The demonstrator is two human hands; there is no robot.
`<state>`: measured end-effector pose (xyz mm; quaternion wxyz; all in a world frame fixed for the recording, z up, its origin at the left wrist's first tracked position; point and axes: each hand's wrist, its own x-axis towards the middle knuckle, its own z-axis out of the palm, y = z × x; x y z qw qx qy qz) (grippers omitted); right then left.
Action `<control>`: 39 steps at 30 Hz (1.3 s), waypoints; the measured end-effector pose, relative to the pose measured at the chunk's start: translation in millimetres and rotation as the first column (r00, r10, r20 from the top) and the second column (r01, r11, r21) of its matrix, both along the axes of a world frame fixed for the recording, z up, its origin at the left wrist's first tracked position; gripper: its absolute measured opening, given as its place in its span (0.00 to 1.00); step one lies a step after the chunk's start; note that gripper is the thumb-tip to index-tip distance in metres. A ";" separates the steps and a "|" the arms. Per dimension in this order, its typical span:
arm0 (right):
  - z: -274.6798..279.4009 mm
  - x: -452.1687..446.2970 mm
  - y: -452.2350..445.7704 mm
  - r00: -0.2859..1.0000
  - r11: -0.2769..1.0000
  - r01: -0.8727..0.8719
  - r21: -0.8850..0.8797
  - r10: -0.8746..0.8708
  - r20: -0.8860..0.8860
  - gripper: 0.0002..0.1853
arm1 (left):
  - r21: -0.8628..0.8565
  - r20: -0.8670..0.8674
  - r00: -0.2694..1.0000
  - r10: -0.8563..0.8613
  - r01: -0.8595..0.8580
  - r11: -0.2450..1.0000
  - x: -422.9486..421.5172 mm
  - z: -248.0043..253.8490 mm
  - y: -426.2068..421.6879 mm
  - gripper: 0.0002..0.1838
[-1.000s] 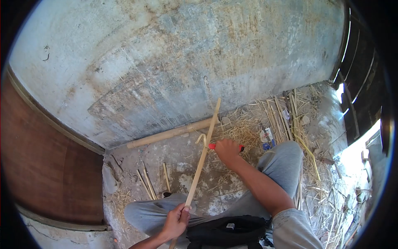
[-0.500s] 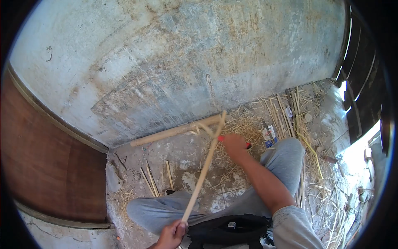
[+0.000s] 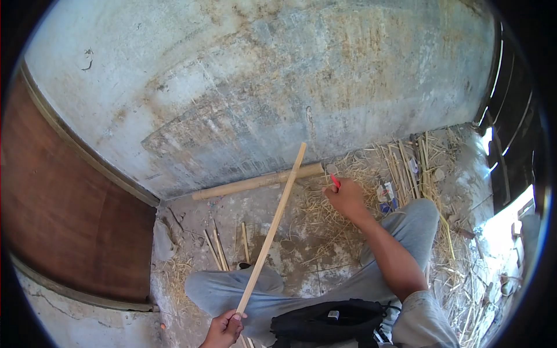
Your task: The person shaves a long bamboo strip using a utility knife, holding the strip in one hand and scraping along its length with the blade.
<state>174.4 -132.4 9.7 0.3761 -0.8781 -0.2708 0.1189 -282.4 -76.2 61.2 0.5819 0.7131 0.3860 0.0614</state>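
Note:
My left hand (image 3: 225,329) is closed around the lower end of a long, pale bamboo strip (image 3: 271,235). The strip slants up and away from me, its far end crossing in front of the wall. In my right hand (image 3: 348,200) is a red-handled knife (image 3: 335,181), mostly covered by the fingers; its blade is hard to make out. A gap separates this hand from the strip, which lies to its left. Thin curled shavings (image 3: 331,217) cover the floor below my right hand.
A thick bamboo pole (image 3: 249,187) lies along the base of the stained wall (image 3: 261,87). Several thin sticks (image 3: 220,249) rest beyond my left knee, and more (image 3: 406,168) lie at the right. A blue-and-white packet (image 3: 387,197) sits by my right knee. A black bag (image 3: 328,322) is at my lap.
My right hand has moved right with the knife, away from the strip. A curl of shaving at the strip is no longer there. My left hand and the strip have shifted slightly left.

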 end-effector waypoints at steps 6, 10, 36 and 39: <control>3.0 -14.5 4.9 0.903 0.912 -0.010 0.411 0.185 -0.388 0.19 | -0.099 0.001 1.000 -0.008 0.008 0.995 25.1 -9.1 7.8 0.12; 6.5 -26.7 13.2 0.840 0.837 0.010 0.548 0.291 -0.459 0.19 | -0.160 -0.005 0.995 -0.096 0.094 0.983 62.3 -0.2 14.2 0.13; 23.2 22.1 20.0 0.942 0.708 0.252 0.659 -0.024 -0.334 0.11 | -0.216 0.196 0.941 -0.275 0.315 0.924 267.1 -12.2 74.0 0.18; 19.5 21.9 23.8 0.938 0.748 0.258 0.612 -0.043 -0.343 0.12 | 0.009 0.268 0.911 -0.314 0.324 0.946 265.8 -28.9 70.7 0.14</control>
